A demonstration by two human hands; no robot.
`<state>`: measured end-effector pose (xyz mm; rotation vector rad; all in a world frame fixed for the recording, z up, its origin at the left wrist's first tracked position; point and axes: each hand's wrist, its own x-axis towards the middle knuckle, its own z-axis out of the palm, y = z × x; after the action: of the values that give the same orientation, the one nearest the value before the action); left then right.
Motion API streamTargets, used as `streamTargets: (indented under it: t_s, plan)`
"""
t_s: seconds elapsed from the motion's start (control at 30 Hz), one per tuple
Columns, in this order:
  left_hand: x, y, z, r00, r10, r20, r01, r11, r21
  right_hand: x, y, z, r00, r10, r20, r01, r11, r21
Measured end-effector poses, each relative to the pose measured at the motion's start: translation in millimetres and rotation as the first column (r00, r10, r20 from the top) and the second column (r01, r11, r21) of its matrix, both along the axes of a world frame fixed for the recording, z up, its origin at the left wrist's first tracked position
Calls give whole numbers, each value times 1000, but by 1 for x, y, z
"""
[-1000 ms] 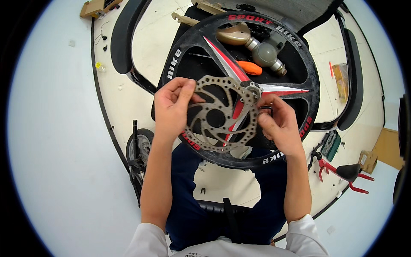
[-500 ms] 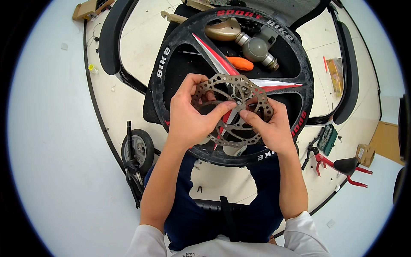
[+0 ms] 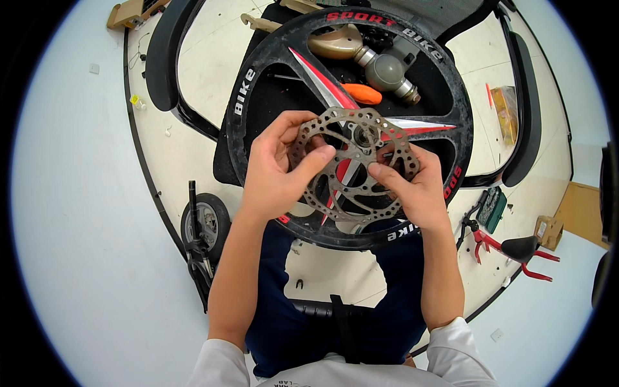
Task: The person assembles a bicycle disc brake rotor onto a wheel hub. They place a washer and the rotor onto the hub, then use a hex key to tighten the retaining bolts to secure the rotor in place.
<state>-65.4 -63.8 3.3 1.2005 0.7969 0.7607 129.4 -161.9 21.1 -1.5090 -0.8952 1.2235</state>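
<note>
From the head view I see my left hand (image 3: 274, 171) and my right hand (image 3: 412, 187) both gripping a perforated metal brake disc (image 3: 353, 164) near the centre of the frame. The left fingers curl around the disc's left rim with the thumb pressed across its face; the right fingers pinch the disc's right edge, thumb on top. The disc sits over the hub (image 3: 366, 135) of a black bicycle wheel (image 3: 258, 77) with red and white spokes, which fills the upper middle of the frame; I cannot tell whether the disc rests flat on the hub or is held just above it.

Inside the wheel, toward the top, I see an orange handle (image 3: 362, 94) and a grey-tan cylindrical tool (image 3: 380, 64). In the lower left lies a small black wheel (image 3: 205, 222) on a bracket. At the right, a red-handled tool (image 3: 516, 251) lies near a dark green box (image 3: 493, 206). A black curved part (image 3: 164, 55) sits in the upper left of the frame.
</note>
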Motion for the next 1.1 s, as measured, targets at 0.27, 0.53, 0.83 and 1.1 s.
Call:
streamTargets:
  t_s: [0.27, 0.53, 0.83, 1.1]
  plan:
    - [-3, 3, 3, 846, -159, 508, 361, 873, -328, 7, -4, 0, 973, -88, -211, 101, 993, 53]
    - [-4, 4, 1, 863, -67, 501, 299, 867, -399, 10, -3, 0, 990, -52, -134, 61, 996, 60]
    - [-9, 7, 0, 877, -82, 473, 295, 870, -395, 12, -5, 0, 983, -99, -153, 109, 992, 57]
    - [-5, 0, 0, 966, -57, 253, 19, 989, 149, 27, -7, -7, 978, -202, 50, 155, 867, 474]
